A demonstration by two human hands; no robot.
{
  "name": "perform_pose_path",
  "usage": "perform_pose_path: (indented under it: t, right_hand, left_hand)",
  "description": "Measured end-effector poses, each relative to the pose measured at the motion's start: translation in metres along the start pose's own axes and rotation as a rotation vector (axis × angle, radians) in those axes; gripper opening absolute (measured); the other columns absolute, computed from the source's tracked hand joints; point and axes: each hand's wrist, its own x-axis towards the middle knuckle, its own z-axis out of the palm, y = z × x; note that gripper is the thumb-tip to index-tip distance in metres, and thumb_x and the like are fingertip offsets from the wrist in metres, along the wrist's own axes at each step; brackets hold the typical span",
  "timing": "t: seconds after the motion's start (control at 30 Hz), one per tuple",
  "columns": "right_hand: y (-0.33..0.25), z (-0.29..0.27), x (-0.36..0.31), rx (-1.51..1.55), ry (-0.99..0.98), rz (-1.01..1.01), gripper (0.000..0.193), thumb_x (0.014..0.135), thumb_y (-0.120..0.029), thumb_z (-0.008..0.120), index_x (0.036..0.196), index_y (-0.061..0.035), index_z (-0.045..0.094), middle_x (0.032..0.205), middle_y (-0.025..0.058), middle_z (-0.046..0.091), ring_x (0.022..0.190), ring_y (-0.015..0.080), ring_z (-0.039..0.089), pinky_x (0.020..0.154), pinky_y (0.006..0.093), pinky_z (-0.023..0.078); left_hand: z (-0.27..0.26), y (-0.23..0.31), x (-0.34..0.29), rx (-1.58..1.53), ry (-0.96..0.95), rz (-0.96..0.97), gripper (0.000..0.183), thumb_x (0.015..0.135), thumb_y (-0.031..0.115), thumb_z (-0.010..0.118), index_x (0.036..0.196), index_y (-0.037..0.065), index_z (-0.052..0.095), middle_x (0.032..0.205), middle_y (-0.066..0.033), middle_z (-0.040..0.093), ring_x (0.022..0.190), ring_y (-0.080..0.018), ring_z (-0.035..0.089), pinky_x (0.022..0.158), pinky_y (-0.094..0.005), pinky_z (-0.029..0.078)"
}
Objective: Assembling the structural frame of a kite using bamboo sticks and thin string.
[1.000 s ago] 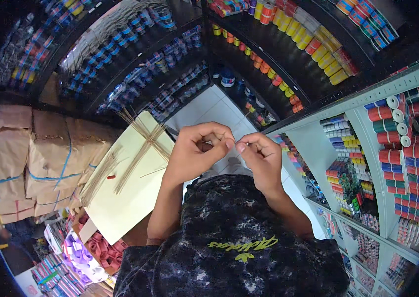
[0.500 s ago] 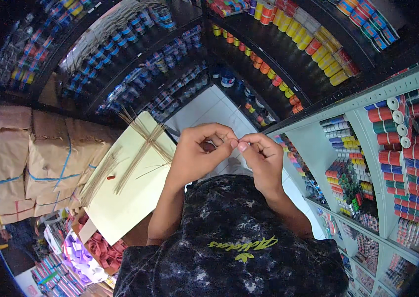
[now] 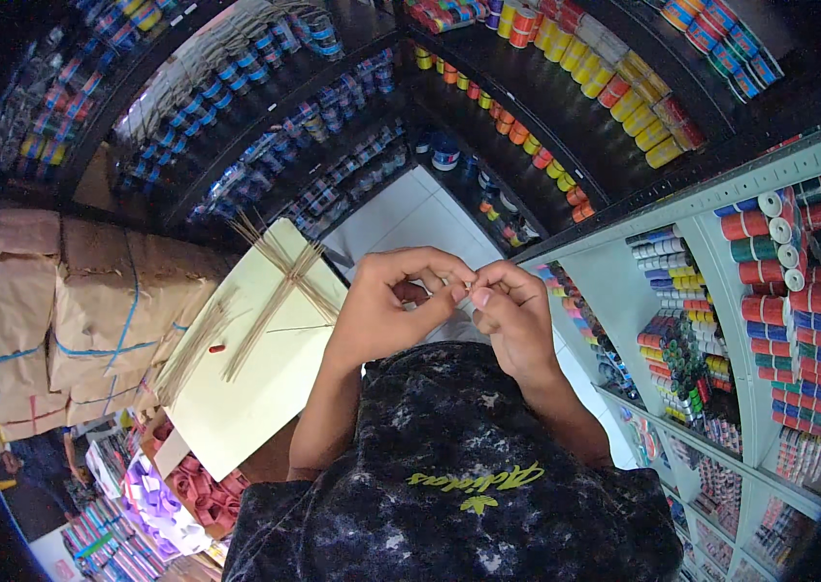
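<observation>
In front of my chest, my left hand [image 3: 399,301] and my right hand [image 3: 515,315] meet fingertip to fingertip. Both are closed in a pinch, and a tiny pale bit shows between them, too small to name. Left of my left wrist lies a pale yellow board [image 3: 279,407]. Bundles of thin brown strands [image 3: 289,281] cross each other on its far part, and a looser bunch [image 3: 187,354] runs along its left edge. A small red-brown piece [image 3: 217,348] rests beside that bunch. One dark thin strand [image 3: 299,329] sticks out toward my left wrist.
Brown paper-wrapped parcels [image 3: 100,301] tied with blue string are stacked at the left. Below the board, a box holds pink-red pieces [image 3: 205,490]. Dark shelves [image 3: 527,97] with spools stand ahead, and a pale green shelf unit [image 3: 711,252] on the right. Part of a person [image 3: 42,475] shows at lower left.
My fingertips have shifted slightly, with a small gap and a pale bit now showing between them. The thin strands beside my left wrist lie differently. The person at lower left has moved a little.
</observation>
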Motion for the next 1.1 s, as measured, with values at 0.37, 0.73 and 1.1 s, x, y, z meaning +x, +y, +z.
perform_pose_path:
  t: [0.37, 0.73, 1.1]
  right_hand:
    - [-0.0045, -0.0007, 0.0012, 0.141, -0.061, 0.144, 0.006, 0.092, -0.008, 0.066, 0.092, -0.0018, 0.065, 0.069, -0.0072, 0.051, 0.054, -0.0002, 0.034, 0.047, 0.0212, 0.022]
    - [-0.006, -0.0008, -0.0001, 0.154, -0.071, 0.174, 0.008, 0.092, -0.009, 0.067, 0.095, -0.0018, 0.066, 0.072, -0.0068, 0.054, 0.055, -0.0007, 0.035, 0.048, 0.0202, 0.023]
    - [-0.0054, -0.0037, 0.0016, 0.152, -0.096, 0.211, 0.008, 0.092, -0.009, 0.067, 0.094, -0.0013, 0.065, 0.073, -0.006, 0.054, 0.055, -0.0008, 0.035, 0.047, 0.0209, 0.022]
  left_hand:
    - [-0.006, 0.0057, 0.0008, 0.046, -0.037, 0.06, 0.021, 0.085, -0.003, 0.069, 0.105, 0.001, 0.075, 0.092, -0.005, 0.072, 0.076, -0.004, 0.061, 0.063, -0.0196, 0.047]
    - [-0.007, 0.0026, 0.0018, 0.042, -0.059, 0.08, 0.023, 0.083, -0.003, 0.07, 0.105, 0.002, 0.077, 0.089, -0.0071, 0.072, 0.075, -0.0076, 0.063, 0.064, -0.022, 0.047]
    - [-0.0076, 0.0087, 0.0014, 0.088, -0.032, 0.033, 0.015, 0.083, -0.001, 0.071, 0.097, 0.001, 0.076, 0.083, -0.0044, 0.071, 0.069, -0.0047, 0.062, 0.058, -0.0194, 0.045]
